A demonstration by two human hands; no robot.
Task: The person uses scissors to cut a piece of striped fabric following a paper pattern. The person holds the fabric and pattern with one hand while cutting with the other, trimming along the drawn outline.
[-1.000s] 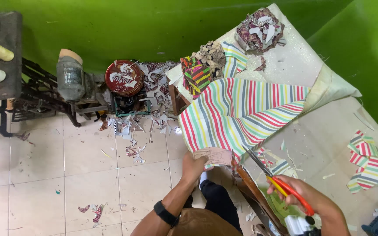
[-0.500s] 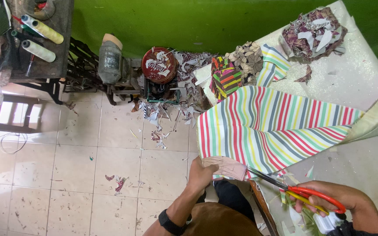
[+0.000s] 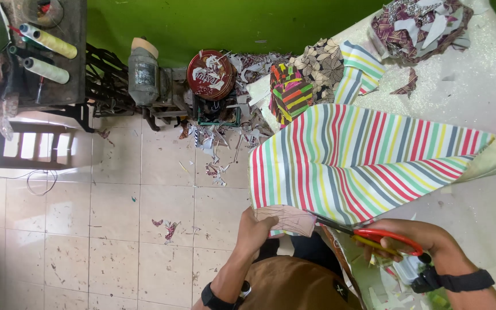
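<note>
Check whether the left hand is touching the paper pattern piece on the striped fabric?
Touching. The head view shows the left hand with its fingers pinching the edge of the paper pattern piece against the striped fabric.

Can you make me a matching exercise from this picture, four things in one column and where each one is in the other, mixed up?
Things:
1. scissors
2. paper pattern piece
3. round red tin
4. thread cones

Places:
A. on the dark table, top left
B. in the right hand
C. against the green wall, above the floor scraps
D. held by the left hand at the striped fabric edge

Pairs: 1-B, 2-D, 3-C, 4-A
</note>
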